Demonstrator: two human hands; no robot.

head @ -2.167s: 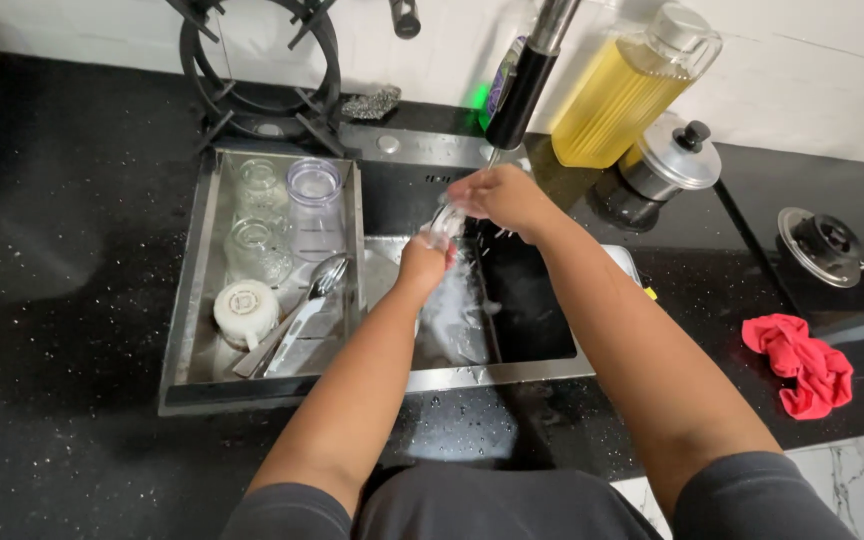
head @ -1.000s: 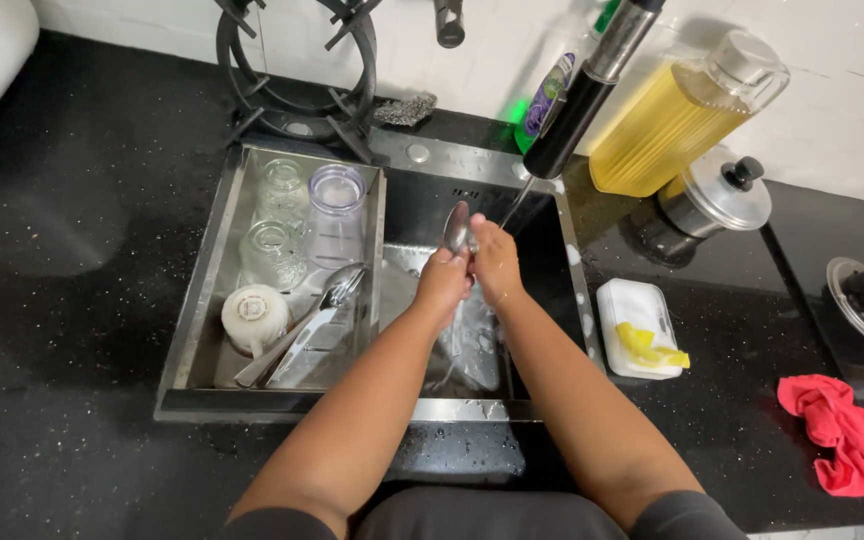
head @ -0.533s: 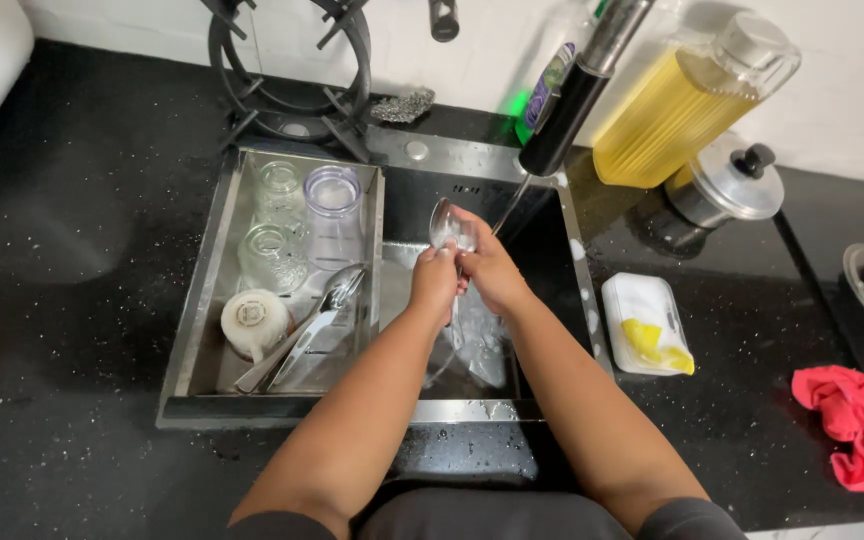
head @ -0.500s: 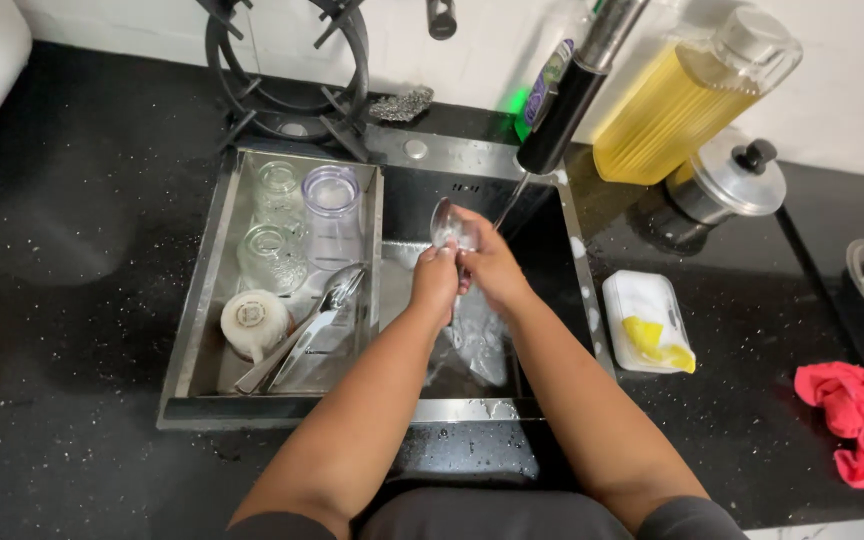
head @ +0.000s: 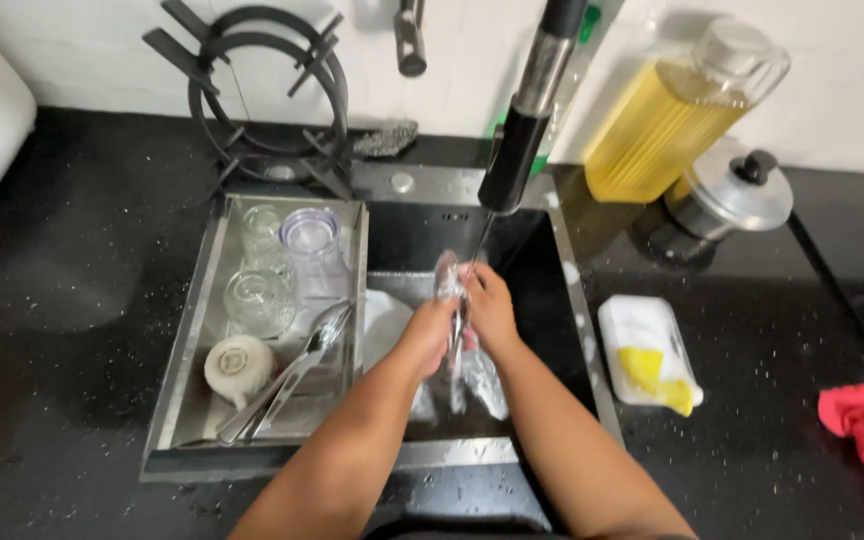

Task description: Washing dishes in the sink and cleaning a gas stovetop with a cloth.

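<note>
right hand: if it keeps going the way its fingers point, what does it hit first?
The right hand points up-left toward the sink's back. Its fingers already touch the clear glass item under the water stream; beyond that, probably the sink's back wall, though depth is unclear.

Both forearms rise from the bottom edge of the frame and lean toward each other, meeting just above its centre. The left hand (head: 430, 330) is curled, knuckles up, its fingers closed and pressed against the right one. The right hand (head: 492, 305) sits slightly higher, fingers folded inward and shut, back of the hand facing the camera. Both wrists are bare and nearly straight.
</note>
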